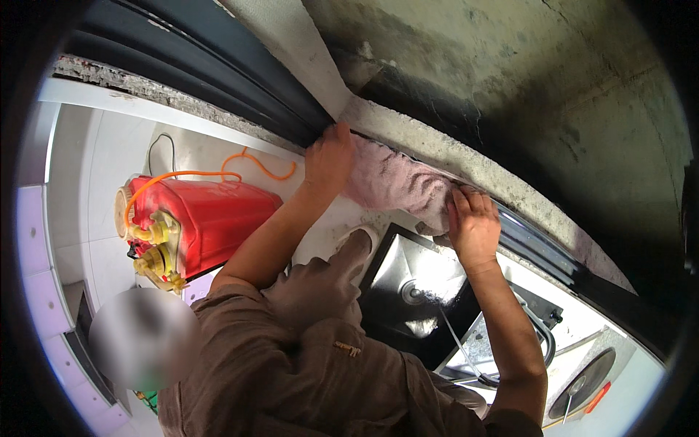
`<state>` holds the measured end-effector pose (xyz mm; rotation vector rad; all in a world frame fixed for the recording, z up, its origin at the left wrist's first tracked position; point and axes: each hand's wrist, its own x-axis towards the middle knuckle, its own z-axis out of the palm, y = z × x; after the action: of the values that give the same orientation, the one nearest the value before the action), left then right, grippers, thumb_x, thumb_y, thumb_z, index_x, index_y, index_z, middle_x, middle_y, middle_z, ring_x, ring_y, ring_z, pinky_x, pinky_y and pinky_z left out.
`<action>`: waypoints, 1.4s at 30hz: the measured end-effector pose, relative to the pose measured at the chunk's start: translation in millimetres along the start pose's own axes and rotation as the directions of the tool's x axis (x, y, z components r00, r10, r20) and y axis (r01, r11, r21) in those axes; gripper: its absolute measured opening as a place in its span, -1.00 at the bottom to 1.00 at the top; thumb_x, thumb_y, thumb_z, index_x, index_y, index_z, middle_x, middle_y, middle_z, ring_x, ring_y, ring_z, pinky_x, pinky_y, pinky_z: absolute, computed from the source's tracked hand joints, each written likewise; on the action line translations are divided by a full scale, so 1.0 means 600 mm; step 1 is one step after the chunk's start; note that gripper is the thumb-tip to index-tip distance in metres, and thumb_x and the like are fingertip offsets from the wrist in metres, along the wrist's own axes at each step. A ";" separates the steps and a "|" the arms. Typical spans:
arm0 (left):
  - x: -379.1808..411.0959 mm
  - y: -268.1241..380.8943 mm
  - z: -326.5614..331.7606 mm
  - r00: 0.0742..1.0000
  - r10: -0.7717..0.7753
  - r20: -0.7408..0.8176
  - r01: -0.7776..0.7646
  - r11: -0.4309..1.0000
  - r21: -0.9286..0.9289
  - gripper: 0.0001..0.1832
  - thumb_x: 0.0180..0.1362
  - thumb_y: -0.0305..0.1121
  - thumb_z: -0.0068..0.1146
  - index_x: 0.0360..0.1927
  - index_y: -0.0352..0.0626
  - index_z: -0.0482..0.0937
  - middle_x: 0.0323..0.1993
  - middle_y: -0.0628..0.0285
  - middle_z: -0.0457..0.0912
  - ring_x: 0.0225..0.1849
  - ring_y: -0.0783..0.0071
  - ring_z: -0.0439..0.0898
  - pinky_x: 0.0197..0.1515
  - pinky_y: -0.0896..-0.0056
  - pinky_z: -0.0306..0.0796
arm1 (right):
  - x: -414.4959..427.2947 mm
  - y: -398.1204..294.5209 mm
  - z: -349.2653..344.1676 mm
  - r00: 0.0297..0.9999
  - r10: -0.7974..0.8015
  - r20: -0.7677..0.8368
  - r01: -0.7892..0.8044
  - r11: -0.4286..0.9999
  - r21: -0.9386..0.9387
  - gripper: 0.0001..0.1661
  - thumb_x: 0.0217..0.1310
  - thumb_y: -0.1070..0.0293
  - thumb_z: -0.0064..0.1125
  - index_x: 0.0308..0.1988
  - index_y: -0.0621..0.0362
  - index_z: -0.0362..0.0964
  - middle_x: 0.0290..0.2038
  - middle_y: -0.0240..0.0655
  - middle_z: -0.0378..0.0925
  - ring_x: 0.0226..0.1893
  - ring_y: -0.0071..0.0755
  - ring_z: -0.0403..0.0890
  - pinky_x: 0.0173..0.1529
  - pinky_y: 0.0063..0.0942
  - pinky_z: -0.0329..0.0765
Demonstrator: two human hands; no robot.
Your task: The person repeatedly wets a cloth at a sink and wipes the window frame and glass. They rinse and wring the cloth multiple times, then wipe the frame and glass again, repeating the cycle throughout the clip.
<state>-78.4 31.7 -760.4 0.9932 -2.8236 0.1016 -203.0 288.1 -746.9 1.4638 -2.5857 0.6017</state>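
A damp-looking pink cloth [401, 177] lies bunched along the window's lower frame [535, 240], beside the concrete ledge [458, 145]. My left hand [330, 155] grips its left end at the corner where the dark window frame [218, 71] meets the ledge. At the other end, my right hand [475, 224] has its fingers curled over the cloth and the frame edge. Part of the cloth hangs down on the inner side, above the black sink [404, 289]. The cloth hides the stretch of track beneath it.
A red plastic jerrycan [229, 213] with yellow fittings and an orange hose [185, 173] lies left of my left arm. Below my right arm are a faucet hose [546, 333] and a round dark pan-like object [584, 382]. Beyond the ledge is a stained concrete wall [546, 71].
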 end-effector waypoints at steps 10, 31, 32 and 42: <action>-0.020 0.038 -0.017 0.971 0.230 -0.062 -0.228 0.973 0.038 -0.59 0.12 -0.15 0.06 -0.17 -0.34 0.55 -0.10 -0.08 0.49 0.08 0.03 0.38 0.19 0.01 0.21 | -0.030 -0.023 -0.068 0.990 0.037 0.139 -0.024 0.995 -0.096 -0.57 0.01 0.30 0.15 -0.10 0.29 0.41 -0.04 -0.09 0.38 -0.08 -0.07 0.38 0.03 -0.17 0.31; -0.026 0.085 0.040 0.965 0.249 -0.087 -0.222 0.945 0.240 -0.59 0.14 -0.10 0.06 -0.26 -0.32 0.59 -0.17 -0.11 0.55 -0.03 -0.05 0.49 0.10 0.05 0.32 | -0.023 0.016 -0.025 0.918 0.278 0.284 -0.285 0.958 -0.016 -0.46 0.08 0.17 0.23 0.00 0.22 0.32 -0.01 -0.12 0.34 0.02 -0.06 0.45 -0.01 -0.20 0.53; -0.025 0.088 0.034 0.965 0.244 -0.098 -0.222 0.956 0.194 -0.63 0.13 -0.12 0.09 -0.29 -0.29 0.60 -0.19 -0.07 0.55 -0.05 -0.02 0.50 0.07 0.07 0.34 | -0.023 0.020 -0.023 0.929 0.252 0.271 -0.248 0.967 -0.052 -0.52 0.07 0.17 0.24 -0.06 0.20 0.36 -0.05 -0.16 0.36 -0.02 -0.09 0.46 -0.05 -0.21 0.54; -0.026 0.068 0.048 0.902 0.386 -0.194 -0.379 0.922 0.075 -0.67 0.12 -0.20 0.09 -0.29 -0.33 0.59 -0.21 -0.01 0.59 -0.08 0.09 0.51 0.09 0.15 0.34 | -0.038 0.040 0.001 0.993 0.110 0.046 -0.103 0.987 -0.126 -0.77 0.01 0.32 0.14 -0.28 0.18 0.48 -0.24 -0.23 0.36 -0.17 -0.18 0.45 -0.23 -0.34 0.56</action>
<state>-95.4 69.8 -792.1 0.3887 -2.7879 0.2812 -211.0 317.0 -760.8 1.3285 -2.7012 0.4111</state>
